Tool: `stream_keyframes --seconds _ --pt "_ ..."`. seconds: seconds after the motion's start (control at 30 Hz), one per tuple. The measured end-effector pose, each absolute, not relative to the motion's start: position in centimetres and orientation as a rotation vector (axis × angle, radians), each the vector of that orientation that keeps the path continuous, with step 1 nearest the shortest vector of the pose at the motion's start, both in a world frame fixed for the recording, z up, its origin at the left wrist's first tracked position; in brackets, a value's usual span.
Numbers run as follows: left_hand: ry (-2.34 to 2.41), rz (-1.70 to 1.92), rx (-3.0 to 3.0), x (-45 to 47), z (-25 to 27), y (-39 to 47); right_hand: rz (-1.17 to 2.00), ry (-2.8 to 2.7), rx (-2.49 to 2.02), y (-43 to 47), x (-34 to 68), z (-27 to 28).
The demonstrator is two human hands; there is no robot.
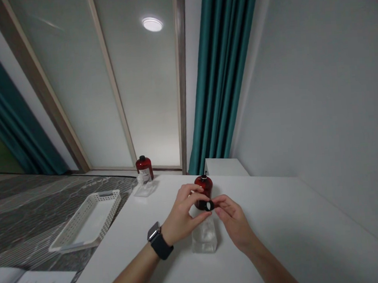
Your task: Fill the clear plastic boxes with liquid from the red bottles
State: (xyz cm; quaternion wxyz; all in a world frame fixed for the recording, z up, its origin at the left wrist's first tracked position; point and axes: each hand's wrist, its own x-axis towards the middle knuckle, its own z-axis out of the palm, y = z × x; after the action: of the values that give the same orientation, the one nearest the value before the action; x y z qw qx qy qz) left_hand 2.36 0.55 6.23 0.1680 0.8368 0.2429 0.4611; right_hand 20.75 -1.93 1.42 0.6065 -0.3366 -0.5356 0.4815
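Pinching a small black cap [208,206] between curled thumb and forefinger of the left hand [183,213], above a white table [274,247], in front of a red bottle [204,183] and near a clear container [204,238]. Holding the right hand's [233,222] nearly closed fingertips by the cap's edge, with no way to tell whether gripping it. Likely to handle as light, stiff and slightly slippery, so best taken lightly around the rim.
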Motion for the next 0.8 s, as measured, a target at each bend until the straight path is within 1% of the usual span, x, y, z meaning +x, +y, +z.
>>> stream_keyframes --seconds 0.23,0.4,0.47,0.57,0.7,0.8 --pt "0.673 1.259 2.409 3.3 6.6 0.4 1.173 -1.171 -0.738 -2.0 20.9 1.3" --pt "0.682 1.317 2.255 2.5 6.5 2.5 1.105 -1.125 -0.808 -1.7 21.6 0.8" --pt "0.807 1.357 2.147 1.8 5.8 4.5 1.079 -1.107 -0.858 -1.5 21.9 0.7" --pt "0.919 1.283 2.069 1.0 3.9 7.5 1.035 -1.091 -0.916 -1.5 22.0 0.8" --pt "0.876 1.129 2.038 1.3 1.5 9.4 0.963 -1.110 -0.960 -1.6 22.0 1.0" --pt "0.830 1.042 2.039 2.3 0.7 9.6 0.909 -1.109 -0.991 -1.5 22.1 0.8"
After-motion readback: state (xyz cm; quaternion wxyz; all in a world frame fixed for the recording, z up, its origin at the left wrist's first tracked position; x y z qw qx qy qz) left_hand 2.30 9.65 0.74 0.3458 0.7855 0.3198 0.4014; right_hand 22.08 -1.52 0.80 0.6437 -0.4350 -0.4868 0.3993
